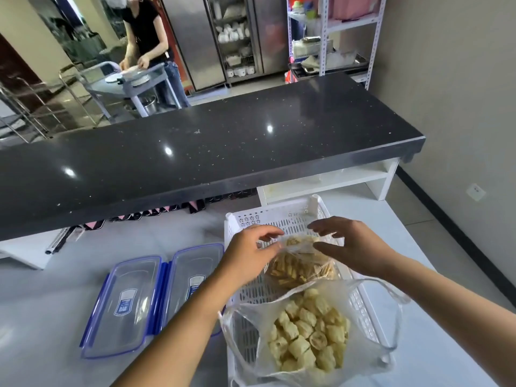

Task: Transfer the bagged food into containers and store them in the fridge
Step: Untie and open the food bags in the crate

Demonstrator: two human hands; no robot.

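Near bag of puffs [307, 339]: lying open in white crate [279, 216]. Left hand [248, 258] pinching far bag [301, 269] top; right hand [354, 247] spreading loosely, thumb touching it. Containers [125, 305] lying beside the crate's left edge.

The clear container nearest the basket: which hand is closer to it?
Left. The left hand is just right of the container, at the far bag; the right hand is beyond that bag, over the basket.
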